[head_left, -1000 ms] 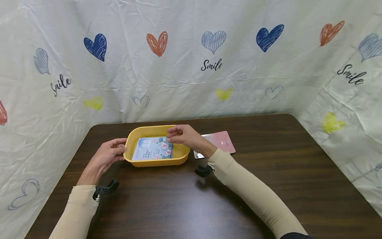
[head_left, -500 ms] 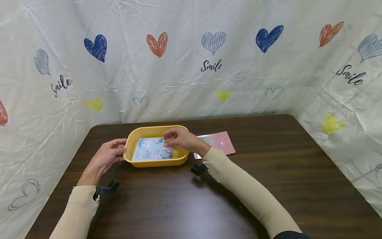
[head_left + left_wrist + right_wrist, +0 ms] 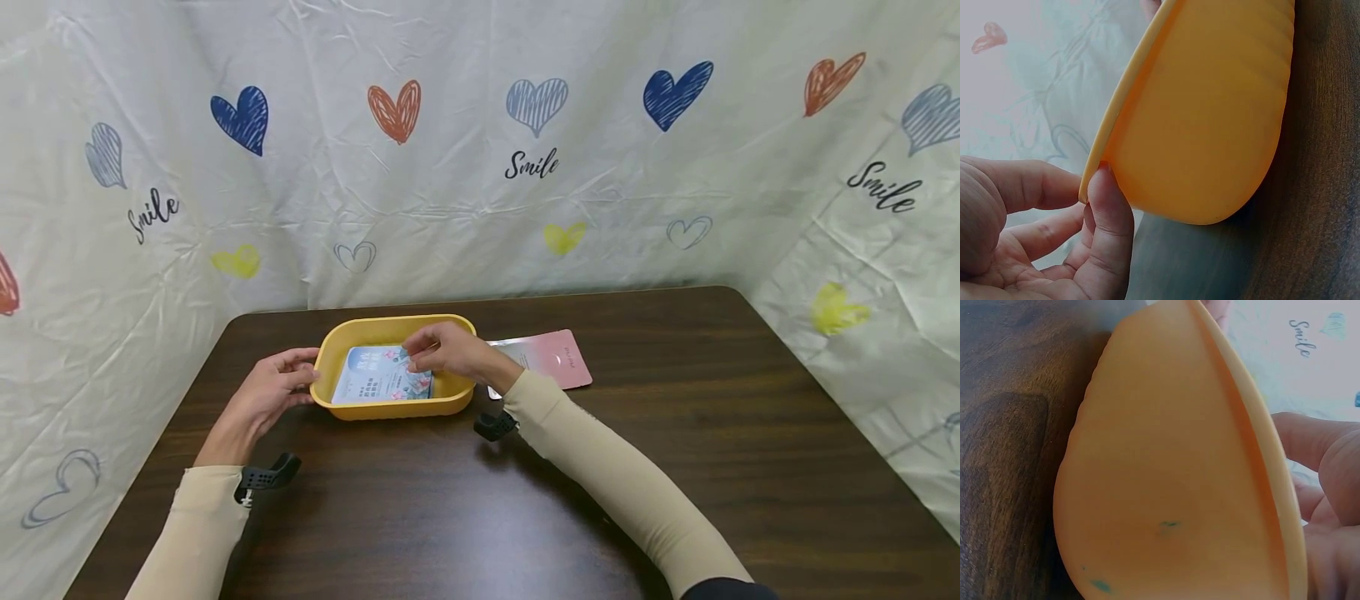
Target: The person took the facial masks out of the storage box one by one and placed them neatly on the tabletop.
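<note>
A yellow plastic basin (image 3: 375,410) stands near the back of the table. My left hand (image 3: 266,392) pinches its left rim; in the left wrist view the thumb (image 3: 1109,206) presses on the outside, just under the rim. A flat light-blue packet printed with pink flowers (image 3: 375,377) lies inside the basin. Over its right part hovers my right hand (image 3: 450,348), reaching in across the basin's right end, fingers bent and thumb apart from them. In the right wrist view the basin wall (image 3: 1172,456) hides those fingertips.
A flat pink and silver packet (image 3: 558,358) lies on the dark wooden table (image 3: 675,417), to the right of the basin and partly behind the right forearm. A white cloth (image 3: 465,192) printed with hearts hangs behind the table.
My right hand has moved left and slightly down, further over the blue packet. The left hand, the basin and both packets have stayed put.
</note>
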A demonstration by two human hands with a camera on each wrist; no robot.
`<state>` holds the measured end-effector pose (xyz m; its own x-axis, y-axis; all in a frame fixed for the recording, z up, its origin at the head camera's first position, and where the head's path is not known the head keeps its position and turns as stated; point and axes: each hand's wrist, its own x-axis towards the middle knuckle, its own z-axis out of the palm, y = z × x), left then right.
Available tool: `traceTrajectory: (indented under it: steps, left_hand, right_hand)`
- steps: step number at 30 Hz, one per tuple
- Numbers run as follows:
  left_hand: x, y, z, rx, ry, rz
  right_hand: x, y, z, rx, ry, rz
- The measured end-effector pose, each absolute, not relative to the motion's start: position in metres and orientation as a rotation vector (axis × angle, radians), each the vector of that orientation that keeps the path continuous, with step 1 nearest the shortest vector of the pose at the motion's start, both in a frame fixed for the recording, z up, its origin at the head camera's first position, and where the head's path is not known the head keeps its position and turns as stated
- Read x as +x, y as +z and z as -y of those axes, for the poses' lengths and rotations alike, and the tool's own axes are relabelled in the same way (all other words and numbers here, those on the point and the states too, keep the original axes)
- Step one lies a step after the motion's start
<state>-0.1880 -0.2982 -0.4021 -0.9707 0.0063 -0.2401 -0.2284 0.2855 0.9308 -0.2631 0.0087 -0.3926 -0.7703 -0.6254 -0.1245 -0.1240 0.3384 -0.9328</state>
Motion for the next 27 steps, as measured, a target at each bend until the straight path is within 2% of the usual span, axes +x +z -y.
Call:
traceTrajectory:
  steps: [27]
  left_hand:
    - [-0.189,-0.402,0.299,-0.21,1.726,-2.364]
  right_hand:
    - [-0.245,-0.387,-0.001,-0.592,-1.52,-2.22]
